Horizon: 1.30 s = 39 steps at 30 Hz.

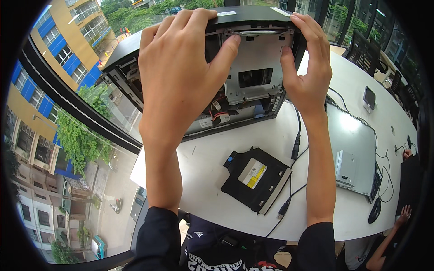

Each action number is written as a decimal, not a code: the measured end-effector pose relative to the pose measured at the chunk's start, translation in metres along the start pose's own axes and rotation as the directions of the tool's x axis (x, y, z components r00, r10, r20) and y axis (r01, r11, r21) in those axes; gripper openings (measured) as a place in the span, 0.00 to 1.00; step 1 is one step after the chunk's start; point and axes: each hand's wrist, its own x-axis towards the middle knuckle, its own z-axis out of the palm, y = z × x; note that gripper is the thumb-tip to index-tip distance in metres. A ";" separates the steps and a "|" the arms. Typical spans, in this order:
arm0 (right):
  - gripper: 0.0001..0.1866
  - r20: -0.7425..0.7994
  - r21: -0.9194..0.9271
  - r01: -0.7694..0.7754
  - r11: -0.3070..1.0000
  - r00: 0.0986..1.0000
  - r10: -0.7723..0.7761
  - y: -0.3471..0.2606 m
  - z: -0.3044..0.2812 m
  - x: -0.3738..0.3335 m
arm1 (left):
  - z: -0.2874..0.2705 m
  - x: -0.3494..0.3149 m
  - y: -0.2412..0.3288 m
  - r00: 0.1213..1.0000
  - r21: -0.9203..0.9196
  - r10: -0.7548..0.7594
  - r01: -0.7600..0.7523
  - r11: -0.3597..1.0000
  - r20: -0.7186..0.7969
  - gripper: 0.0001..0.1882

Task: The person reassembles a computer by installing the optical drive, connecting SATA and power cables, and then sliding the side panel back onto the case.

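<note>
An opened black computer case (253, 19) stands at the far side of the white table, its inner parts and wires exposed toward me. My left hand (178, 72) grips its upper edge, fingers over the top and thumb against a silver metal drive bracket (257, 52). At the upper right corner, my right hand (312, 72) clasps the case, its thumb by the bracket's right side. Red and dark wires (220, 116) show below the bracket. Part of the interior is hidden behind my left hand. On the table between my forearms lies a slim black optical drive (253, 176) with a yellow and white label.
Beside the drive run a black power cord (296, 147) and a cable with a USB plug (283, 210). To the right are a flat silver metal case (355, 131), a black mouse (374, 211) and a phone (369, 98). Another person's hand (402, 217) shows at the right edge; a window borders the left.
</note>
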 end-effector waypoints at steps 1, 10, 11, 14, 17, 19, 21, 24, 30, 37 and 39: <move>0.28 0.001 -0.002 -0.002 1.000 1.000 0.002 0.000 0.000 0.000 | 0.000 0.000 0.000 1.000 -0.003 -0.002 0.002 1.000 0.004 0.25; 0.29 0.000 -0.013 0.008 1.000 1.000 -0.008 0.002 0.000 0.000 | -0.001 0.002 0.003 1.000 0.013 -0.003 0.002 1.000 0.021 0.25; 0.29 -0.003 -0.013 0.008 1.000 1.000 -0.008 0.000 0.000 0.000 | -0.001 0.001 0.002 1.000 0.004 -0.004 0.004 1.000 0.010 0.25; 0.29 -0.004 0.005 0.003 1.000 1.000 -0.003 0.000 0.000 0.001 | 0.000 0.001 0.001 1.000 0.009 0.002 -0.002 1.000 -0.002 0.25; 0.29 -0.005 0.007 -0.011 1.000 1.000 0.011 0.003 0.001 -0.003 | -0.001 0.000 0.001 1.000 0.005 -0.013 0.013 1.000 0.017 0.25; 0.29 0.003 0.015 -0.028 0.999 1.000 0.028 0.002 0.001 -0.003 | 0.000 0.000 0.001 1.000 0.009 -0.006 0.006 1.000 0.008 0.25; 0.29 -0.010 -0.011 -0.012 1.000 1.000 0.012 0.003 0.001 -0.002 | 0.001 0.000 0.001 1.000 0.012 0.000 0.000 1.000 -0.001 0.25; 0.31 -0.024 -0.031 0.000 1.000 1.000 -0.001 0.003 0.001 -0.001 | 0.001 0.001 0.003 1.000 0.009 -0.001 0.001 1.000 0.004 0.24; 0.34 0.017 -0.047 -0.005 0.999 1.000 0.006 0.001 -0.002 0.000 | -0.001 0.001 0.004 1.000 0.015 -0.017 0.017 1.000 0.017 0.25; 0.54 0.235 -0.038 0.014 0.999 0.972 -0.005 0.004 -0.021 0.001 | 0.002 0.001 0.006 1.000 0.040 -0.030 0.030 0.999 0.002 0.25; 0.60 0.265 -0.051 0.010 0.999 0.964 0.004 0.003 -0.025 0.001 | 0.004 0.003 0.008 0.999 0.045 -0.037 0.037 0.998 -0.005 0.25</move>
